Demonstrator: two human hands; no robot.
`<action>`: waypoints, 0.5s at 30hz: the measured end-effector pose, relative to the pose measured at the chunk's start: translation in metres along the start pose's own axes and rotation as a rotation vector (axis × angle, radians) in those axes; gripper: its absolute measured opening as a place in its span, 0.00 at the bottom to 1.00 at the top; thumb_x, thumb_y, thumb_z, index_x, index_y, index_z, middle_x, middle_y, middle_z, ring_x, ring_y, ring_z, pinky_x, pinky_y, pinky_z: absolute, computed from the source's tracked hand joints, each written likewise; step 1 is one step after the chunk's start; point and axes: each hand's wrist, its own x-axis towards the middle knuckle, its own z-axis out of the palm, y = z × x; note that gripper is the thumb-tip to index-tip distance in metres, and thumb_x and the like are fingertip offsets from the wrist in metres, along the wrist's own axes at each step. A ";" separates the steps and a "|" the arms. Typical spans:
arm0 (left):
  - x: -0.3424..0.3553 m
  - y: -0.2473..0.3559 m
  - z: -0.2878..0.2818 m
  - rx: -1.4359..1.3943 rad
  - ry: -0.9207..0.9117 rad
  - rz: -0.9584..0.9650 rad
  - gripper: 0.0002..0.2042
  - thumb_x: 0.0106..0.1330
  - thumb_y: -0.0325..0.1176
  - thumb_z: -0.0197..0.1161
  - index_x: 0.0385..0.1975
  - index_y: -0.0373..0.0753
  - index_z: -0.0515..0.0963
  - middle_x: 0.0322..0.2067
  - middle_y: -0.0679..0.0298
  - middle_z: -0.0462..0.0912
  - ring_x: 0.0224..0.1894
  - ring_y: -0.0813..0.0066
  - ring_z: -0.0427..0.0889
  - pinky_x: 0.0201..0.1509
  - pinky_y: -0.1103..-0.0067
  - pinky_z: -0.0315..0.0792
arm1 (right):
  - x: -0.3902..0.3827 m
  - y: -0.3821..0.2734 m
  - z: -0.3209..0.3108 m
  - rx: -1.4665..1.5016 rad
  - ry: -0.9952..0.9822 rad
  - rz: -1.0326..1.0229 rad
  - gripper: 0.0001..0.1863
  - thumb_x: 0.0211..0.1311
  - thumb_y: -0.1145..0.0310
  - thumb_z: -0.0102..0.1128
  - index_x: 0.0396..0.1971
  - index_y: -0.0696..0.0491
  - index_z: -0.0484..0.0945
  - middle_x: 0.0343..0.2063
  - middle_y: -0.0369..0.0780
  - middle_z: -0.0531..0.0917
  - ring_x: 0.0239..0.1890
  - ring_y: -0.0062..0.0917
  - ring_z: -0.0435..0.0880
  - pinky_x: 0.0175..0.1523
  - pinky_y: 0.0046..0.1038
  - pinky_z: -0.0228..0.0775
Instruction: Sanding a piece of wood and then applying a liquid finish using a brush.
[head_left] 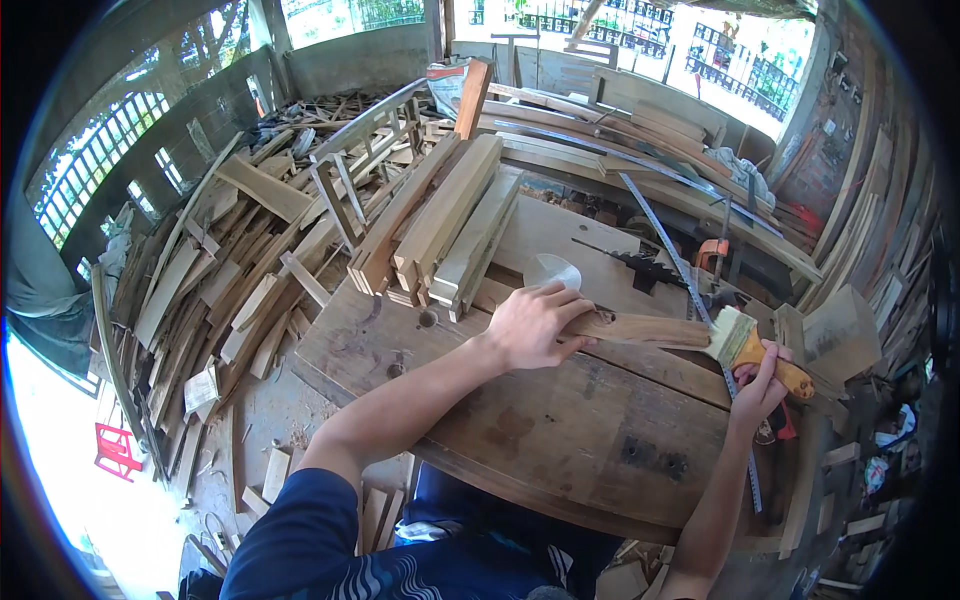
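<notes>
Over the wooden workbench point(520, 420), my left hand point(540, 325) is closed around one end of a short strip of brown wood point(650, 330). The strip points to the right. My right hand point(760, 385) grips a wide paintbrush point(745, 348) by its orange-yellow handle. Its pale bristles are at the strip's far right end; whether they touch it I cannot tell. Just beyond my left hand is a pale, translucent rounded piece point(553, 270), partly hidden by the fingers.
Stacked planks point(450, 215) lie on the bench's back left. A long metal ruler point(665, 240) runs down the right side, near an orange clamp point(711, 252). Heaped scrap wood point(215, 265) covers the left floor, with a red stool point(117, 451) beside it. Long boards point(860, 210) lean at right.
</notes>
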 end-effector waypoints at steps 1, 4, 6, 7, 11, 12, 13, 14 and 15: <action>0.001 0.000 0.000 0.011 0.008 0.013 0.22 0.65 0.50 0.71 0.50 0.40 0.83 0.44 0.64 0.85 0.51 0.63 0.85 0.48 0.68 0.84 | 0.001 0.001 -0.004 -0.003 0.003 -0.004 0.13 0.82 0.68 0.50 0.33 0.54 0.76 0.23 0.30 0.72 0.17 0.09 0.65 0.22 0.15 0.52; 0.000 -0.001 0.006 0.030 0.001 0.049 0.23 0.65 0.51 0.70 0.50 0.40 0.83 0.44 0.65 0.85 0.51 0.63 0.85 0.48 0.67 0.84 | 0.002 0.002 -0.017 -0.075 -0.211 0.065 0.14 0.83 0.67 0.49 0.33 0.53 0.76 0.23 0.29 0.72 0.16 0.09 0.64 0.20 0.16 0.51; -0.003 -0.003 0.009 0.042 -0.026 0.075 0.23 0.65 0.51 0.70 0.51 0.40 0.83 0.45 0.65 0.86 0.51 0.64 0.85 0.47 0.67 0.84 | 0.001 -0.002 -0.013 -0.086 -0.193 0.068 0.14 0.83 0.67 0.49 0.33 0.53 0.76 0.23 0.29 0.72 0.16 0.09 0.64 0.21 0.16 0.52; -0.003 -0.003 0.009 0.041 -0.027 0.074 0.23 0.65 0.51 0.70 0.51 0.40 0.83 0.45 0.65 0.86 0.51 0.64 0.85 0.47 0.67 0.84 | 0.000 -0.006 -0.011 -0.101 -0.175 0.072 0.14 0.83 0.67 0.49 0.33 0.53 0.76 0.23 0.29 0.72 0.17 0.09 0.65 0.22 0.16 0.53; 0.000 -0.004 0.002 -0.005 -0.015 0.087 0.23 0.65 0.51 0.70 0.52 0.40 0.84 0.46 0.66 0.86 0.51 0.64 0.85 0.46 0.68 0.84 | 0.001 -0.006 -0.005 -0.077 -0.063 -0.011 0.13 0.83 0.67 0.49 0.34 0.54 0.77 0.26 0.30 0.74 0.21 0.09 0.67 0.26 0.17 0.56; 0.001 -0.005 0.000 -0.009 -0.014 0.088 0.24 0.65 0.51 0.70 0.52 0.40 0.84 0.46 0.66 0.86 0.51 0.64 0.85 0.46 0.68 0.84 | 0.002 -0.003 -0.008 -0.077 -0.061 -0.013 0.13 0.83 0.67 0.49 0.34 0.54 0.77 0.26 0.30 0.74 0.21 0.09 0.67 0.26 0.17 0.56; 0.002 -0.005 0.000 -0.011 -0.015 0.087 0.24 0.65 0.51 0.70 0.52 0.40 0.84 0.46 0.66 0.86 0.51 0.64 0.85 0.46 0.68 0.84 | 0.003 -0.002 -0.012 -0.094 -0.138 -0.024 0.13 0.83 0.68 0.49 0.34 0.55 0.77 0.26 0.30 0.74 0.21 0.09 0.67 0.26 0.17 0.56; 0.002 -0.006 0.001 0.016 -0.008 0.087 0.22 0.64 0.50 0.72 0.51 0.41 0.85 0.46 0.66 0.87 0.49 0.64 0.86 0.47 0.69 0.84 | 0.003 -0.002 -0.016 -0.112 -0.214 -0.035 0.13 0.83 0.68 0.49 0.35 0.55 0.77 0.26 0.30 0.75 0.21 0.09 0.67 0.26 0.17 0.56; 0.002 -0.005 0.001 0.044 0.000 0.088 0.21 0.62 0.48 0.74 0.50 0.42 0.85 0.46 0.66 0.88 0.48 0.64 0.87 0.47 0.70 0.85 | 0.000 0.001 -0.017 -0.110 -0.228 -0.036 0.12 0.83 0.69 0.49 0.35 0.55 0.76 0.26 0.30 0.75 0.21 0.09 0.67 0.26 0.17 0.56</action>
